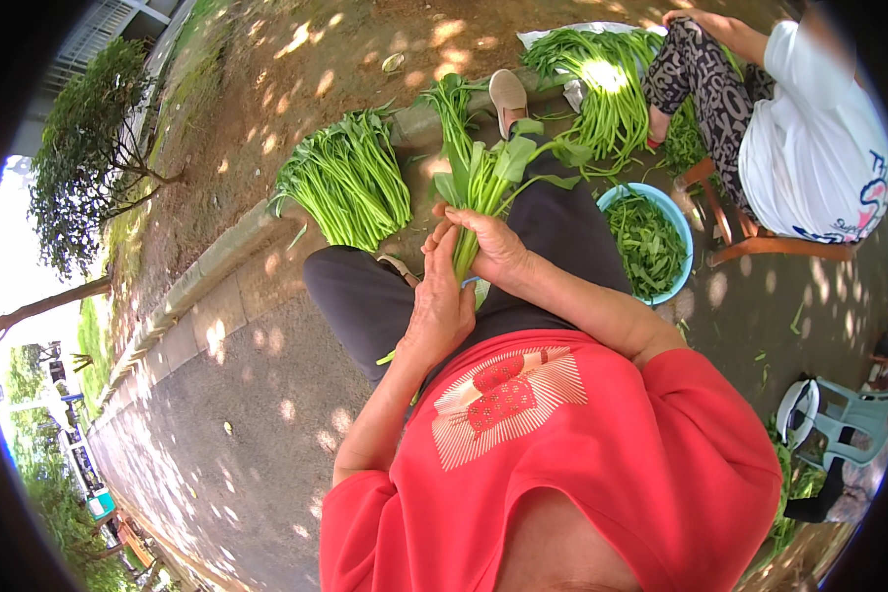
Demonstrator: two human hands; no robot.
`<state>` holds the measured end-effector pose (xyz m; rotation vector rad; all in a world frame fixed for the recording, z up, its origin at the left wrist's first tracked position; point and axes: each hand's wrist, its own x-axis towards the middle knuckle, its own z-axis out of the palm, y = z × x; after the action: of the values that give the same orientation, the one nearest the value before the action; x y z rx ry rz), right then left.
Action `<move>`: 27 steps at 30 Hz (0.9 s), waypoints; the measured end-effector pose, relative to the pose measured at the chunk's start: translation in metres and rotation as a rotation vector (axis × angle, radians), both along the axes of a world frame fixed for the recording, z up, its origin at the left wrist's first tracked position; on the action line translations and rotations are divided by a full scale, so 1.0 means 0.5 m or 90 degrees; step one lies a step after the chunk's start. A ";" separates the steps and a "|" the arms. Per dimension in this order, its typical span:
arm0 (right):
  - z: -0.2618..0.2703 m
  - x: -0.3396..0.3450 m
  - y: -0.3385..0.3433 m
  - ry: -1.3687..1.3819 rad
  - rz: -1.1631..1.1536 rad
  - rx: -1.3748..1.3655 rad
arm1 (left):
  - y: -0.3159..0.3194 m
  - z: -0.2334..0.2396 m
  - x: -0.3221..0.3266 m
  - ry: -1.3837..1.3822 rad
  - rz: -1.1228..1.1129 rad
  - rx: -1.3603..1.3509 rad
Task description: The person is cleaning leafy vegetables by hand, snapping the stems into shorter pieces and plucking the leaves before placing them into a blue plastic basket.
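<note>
Between my hands, over my lap, is a bunch of leafy greens [481, 177] that look like water spinach, leaves pointing away from me. My right hand [496, 248] wraps around the stems from the right. Against their left side and lower ends presses my left hand [444, 296], its fingers partly hidden. A small pale blue and green item [479, 288] shows beneath the hands; I cannot tell what it is. Beyond my left knee lies a large pile of the same greens [355, 177], stems towards me. A smaller bundle [453, 111] rests ahead, near my shoe [508, 96].
A light blue basin [687, 244] of loose leaves stands by my right leg. Further right, a person [806, 148] sits on a wooden chair [777, 248] beside another heap of greens [607, 96]. A kerb [214, 251] runs along the left. A pale green plastic chair [858, 422] stands at right.
</note>
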<state>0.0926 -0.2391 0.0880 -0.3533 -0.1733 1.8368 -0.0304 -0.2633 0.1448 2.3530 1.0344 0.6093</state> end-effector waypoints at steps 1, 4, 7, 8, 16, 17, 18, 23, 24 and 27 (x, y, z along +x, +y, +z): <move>0.004 -0.003 -0.001 -0.004 0.003 0.011 | -0.006 0.001 -0.003 -0.067 -0.003 0.043; 0.000 -0.009 -0.003 0.016 -0.014 -0.024 | -0.024 -0.036 -0.025 -0.217 0.121 -0.254; 0.003 -0.011 -0.005 -0.008 -0.025 -0.041 | -0.028 -0.020 -0.027 -0.268 0.122 -0.323; 0.001 -0.009 -0.003 -0.007 -0.027 -0.038 | -0.029 -0.014 -0.028 -0.283 0.110 -0.336; 0.007 0.004 0.005 -0.011 -0.065 -0.005 | -0.025 -0.022 -0.106 -0.030 0.099 -0.433; 0.012 0.003 0.006 -0.019 -0.066 -0.010 | -0.021 -0.025 -0.110 -0.003 0.076 -0.421; 0.016 0.000 0.005 -0.026 -0.065 -0.017 | -0.019 -0.023 -0.112 0.023 0.057 -0.410; 0.019 -0.001 0.017 -0.049 -0.137 -0.041 | -0.023 -0.017 -0.101 0.101 0.063 -0.300; 0.017 0.000 0.017 -0.050 -0.145 -0.061 | -0.024 -0.021 -0.099 0.092 0.055 -0.304; 0.006 0.008 0.021 -0.052 -0.136 -0.088 | -0.022 -0.029 -0.098 0.056 0.034 -0.338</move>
<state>0.0964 -0.2286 0.0907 -0.5232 -0.0622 1.6285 -0.0793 -0.2742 0.1305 1.9023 1.1364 0.2102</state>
